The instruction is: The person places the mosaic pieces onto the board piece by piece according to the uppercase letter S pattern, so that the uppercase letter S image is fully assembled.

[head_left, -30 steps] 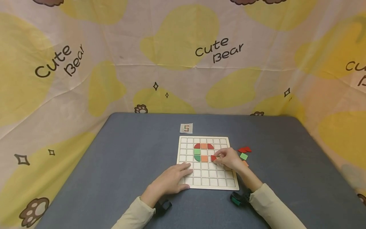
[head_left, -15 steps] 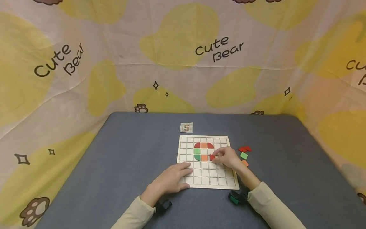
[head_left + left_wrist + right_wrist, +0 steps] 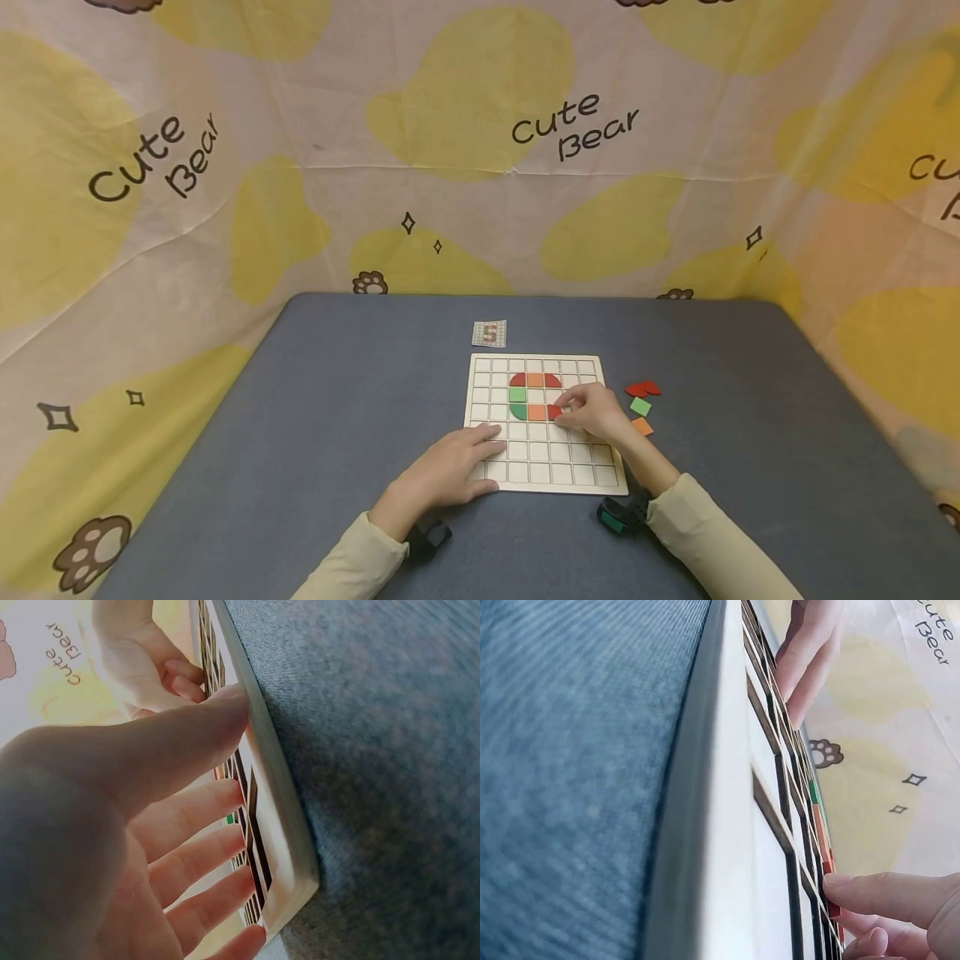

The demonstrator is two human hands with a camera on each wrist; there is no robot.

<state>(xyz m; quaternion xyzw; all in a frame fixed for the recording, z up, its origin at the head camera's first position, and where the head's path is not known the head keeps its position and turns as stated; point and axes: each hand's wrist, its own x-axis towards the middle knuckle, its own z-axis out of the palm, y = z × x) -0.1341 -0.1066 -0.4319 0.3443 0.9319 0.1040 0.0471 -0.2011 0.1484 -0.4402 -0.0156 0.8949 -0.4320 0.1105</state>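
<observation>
A white gridded board (image 3: 538,473) lies on the table. My left hand (image 3: 448,468) rests on its front left part, fingers spread and straight; the left wrist view shows the thumb (image 3: 217,720) along the rim. With thumb and fingertips my right hand (image 3: 597,414) pinches a red tile (image 3: 553,412) with a curved side, at the right of a lower orange tile (image 3: 537,412). In the right wrist view the thumb touches this red tile's edge. A dark green rounded tile (image 3: 518,411), a light green square (image 3: 517,394), and a red-orange-red row above (image 3: 535,380) sit in the grid.
Right of the board lie loose red tiles (image 3: 642,389), a light green square (image 3: 641,407) and an orange square (image 3: 642,426). Behind the board is a small pattern card (image 3: 489,333). A printed cloth (image 3: 465,100) hangs behind the blue-grey table (image 3: 360,375).
My right hand has slid the red tile a little to the left, up against the lower orange tile. The left hand stays in place on the board.
</observation>
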